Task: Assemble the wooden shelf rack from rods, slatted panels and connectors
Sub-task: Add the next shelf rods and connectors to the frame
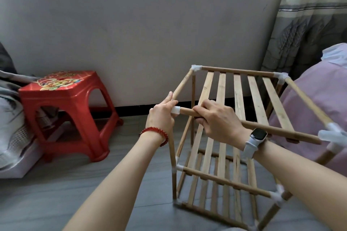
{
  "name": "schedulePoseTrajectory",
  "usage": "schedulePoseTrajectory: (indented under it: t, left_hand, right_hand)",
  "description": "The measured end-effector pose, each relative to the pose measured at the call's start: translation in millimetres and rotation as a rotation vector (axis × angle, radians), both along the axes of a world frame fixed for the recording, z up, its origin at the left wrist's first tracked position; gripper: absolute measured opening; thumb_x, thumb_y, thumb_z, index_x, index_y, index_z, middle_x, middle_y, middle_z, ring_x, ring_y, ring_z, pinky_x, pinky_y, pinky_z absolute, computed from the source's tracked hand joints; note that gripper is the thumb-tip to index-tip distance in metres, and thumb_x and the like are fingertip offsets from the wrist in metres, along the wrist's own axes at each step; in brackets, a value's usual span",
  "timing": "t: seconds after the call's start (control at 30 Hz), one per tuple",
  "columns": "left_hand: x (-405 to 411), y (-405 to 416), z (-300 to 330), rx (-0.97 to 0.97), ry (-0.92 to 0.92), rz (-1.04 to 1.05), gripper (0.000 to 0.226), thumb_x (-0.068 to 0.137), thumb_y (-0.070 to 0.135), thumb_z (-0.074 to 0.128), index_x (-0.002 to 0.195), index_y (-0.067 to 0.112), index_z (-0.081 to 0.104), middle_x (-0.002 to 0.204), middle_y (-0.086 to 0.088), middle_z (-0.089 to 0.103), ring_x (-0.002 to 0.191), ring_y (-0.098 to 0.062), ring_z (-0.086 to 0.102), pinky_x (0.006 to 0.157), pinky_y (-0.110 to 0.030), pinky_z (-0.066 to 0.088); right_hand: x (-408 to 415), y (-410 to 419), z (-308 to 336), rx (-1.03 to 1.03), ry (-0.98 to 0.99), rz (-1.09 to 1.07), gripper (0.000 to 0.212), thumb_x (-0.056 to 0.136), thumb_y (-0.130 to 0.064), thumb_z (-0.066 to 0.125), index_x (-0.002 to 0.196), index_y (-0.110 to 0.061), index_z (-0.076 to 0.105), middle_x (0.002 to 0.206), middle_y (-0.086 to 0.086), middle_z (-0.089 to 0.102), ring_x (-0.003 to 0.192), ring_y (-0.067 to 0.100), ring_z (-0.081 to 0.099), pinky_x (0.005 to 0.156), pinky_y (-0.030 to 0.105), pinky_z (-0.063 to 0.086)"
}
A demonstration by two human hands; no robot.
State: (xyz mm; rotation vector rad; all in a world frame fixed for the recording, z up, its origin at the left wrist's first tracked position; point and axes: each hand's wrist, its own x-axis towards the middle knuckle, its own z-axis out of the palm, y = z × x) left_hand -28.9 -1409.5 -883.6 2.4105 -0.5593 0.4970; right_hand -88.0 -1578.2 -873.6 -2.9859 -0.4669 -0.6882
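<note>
Both grips work at the near left top corner of the wooden shelf rack (232,137), which stands on the grey floor (56,193). The left hand (162,116) curls round the white plastic connector (176,110) at that corner, with the thumb laid along the side rod (183,82) that runs away from it to the far corner. The right hand (218,120), just beside the left, wraps its fingers over the front top rod (277,131), whose end sits in the connector between the two grips. Beyond the right grip lies the top slatted panel (238,95), its slats running away to the far rod (237,71). Below both grips, a lower slatted panel (217,180) sits in the frame, with more white connectors at its corners. A red bead bracelet (155,132) circles the left wrist and a white watch (258,135) the right. Left of the left grip stands a red plastic stool (67,110) against the wall (131,24); right of the right grip is pink bedding (309,108).
</note>
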Motion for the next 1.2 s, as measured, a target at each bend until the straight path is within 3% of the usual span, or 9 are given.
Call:
schedulePoseTrajectory:
  t: [0.33,0.47,0.53,0.6,0.7,0.8,0.9,0.97,1.2]
  left_hand:
    - [4.4,-3.5,-1.3,0.009,-0.007,-0.007,0.034,0.088,0.0,0.055,0.118,0.016,0.063,0.149,0.008,0.034,0.118,-0.02,0.054,0.102,-0.029,0.041]
    - [11.6,12.8,-3.9,-0.304,0.338,-0.323,0.054,0.086,-0.002,0.053,0.134,0.022,0.048,0.157,0.0,0.011,0.135,-0.018,0.035,0.095,-0.022,0.043]
    - [11.6,14.7,-4.4,-0.582,0.533,-0.39,0.066,0.078,0.015,0.055,0.14,0.025,0.037,0.153,-0.005,0.022,0.133,-0.019,0.037,0.101,-0.03,0.039]
    - [16.1,9.3,-5.4,-0.75,0.597,-0.346,0.066,0.078,0.034,0.056,0.14,0.024,0.035,0.138,-0.005,0.044,0.124,-0.018,0.047,0.103,-0.036,0.038]
    - [13.8,-10.9,-11.9,-0.786,0.462,-0.228,0.045,0.093,0.032,0.054,0.132,0.013,0.042,0.1,-0.005,0.061,0.084,-0.005,0.062,0.073,-0.025,0.055]
    - [11.6,-29.4,-23.1,-0.947,0.333,-0.174,0.024,0.094,0.014,0.05,0.117,0.011,0.051,0.066,0.002,0.052,0.048,-0.002,0.051,0.046,-0.02,0.046]
    - [14.4,-35.3,-23.4,-0.957,0.304,-0.175,0.018,0.085,0.022,0.049,0.1,0.022,0.057,0.063,0.003,0.045,0.048,-0.007,0.042,0.045,-0.021,0.038]
    - [14.7,-35.9,-22.4,-0.942,0.299,-0.163,0.017,0.078,0.028,0.045,0.091,0.028,0.057,0.066,0.002,0.045,0.054,-0.011,0.042,0.049,-0.023,0.037]
    - [8.2,-39.5,-20.0,-0.91,0.307,-0.132,0.014,0.076,0.028,0.042,0.082,0.033,0.054,0.069,0.002,0.044,0.057,-0.013,0.041,0.053,-0.025,0.038]
  right_hand:
    - [1.0,-0.3,1.0,0.037,0.002,-0.018,0.031,0.092,-0.034,0.051,0.119,-0.019,0.057,0.103,0.001,0.053,0.091,0.017,0.052,0.064,0.028,0.042]
    - [2.9,5.0,-0.6,0.01,0.041,-0.055,0.033,0.093,-0.043,0.047,0.12,-0.025,0.055,0.103,-0.001,0.053,0.095,0.016,0.051,0.071,0.029,0.041]
    - [5.4,6.7,-1.3,-0.029,0.048,-0.052,0.031,0.093,-0.039,0.044,0.116,-0.022,0.056,0.105,-0.001,0.051,0.1,0.017,0.047,0.078,0.03,0.038]
    - [9.1,8.0,-0.1,-0.021,0.07,-0.035,0.028,0.091,-0.034,0.044,0.109,-0.017,0.057,0.112,0.0,0.048,0.109,0.018,0.042,0.086,0.032,0.035]
    - [14.2,8.0,2.2,-0.019,0.154,-0.008,0.026,0.09,-0.032,0.045,0.106,-0.015,0.055,0.124,0.001,0.048,0.127,0.017,0.032,0.099,0.036,0.03]
    - [15.4,4.4,6.2,0.002,0.226,-0.012,0.02,0.093,-0.032,0.045,0.099,-0.017,0.055,0.11,0.001,0.058,0.119,0.017,0.043,0.103,0.036,0.031]
    - [14.6,0.8,11.4,0.03,0.2,0.008,0.013,0.093,-0.029,0.045,0.089,-0.018,0.05,0.089,-0.003,0.054,0.089,0.017,0.048,0.088,0.032,0.037]
    - [15.3,0.5,12.2,0.026,0.188,0.013,0.011,0.092,-0.026,0.045,0.088,-0.017,0.05,0.087,-0.003,0.052,0.087,0.017,0.046,0.08,0.029,0.033]
    - [14.9,-2.3,13.4,0.077,0.139,0.039,0.015,0.093,-0.026,0.048,0.095,-0.016,0.059,0.087,-0.002,0.055,0.081,0.013,0.043,0.076,0.027,0.03]
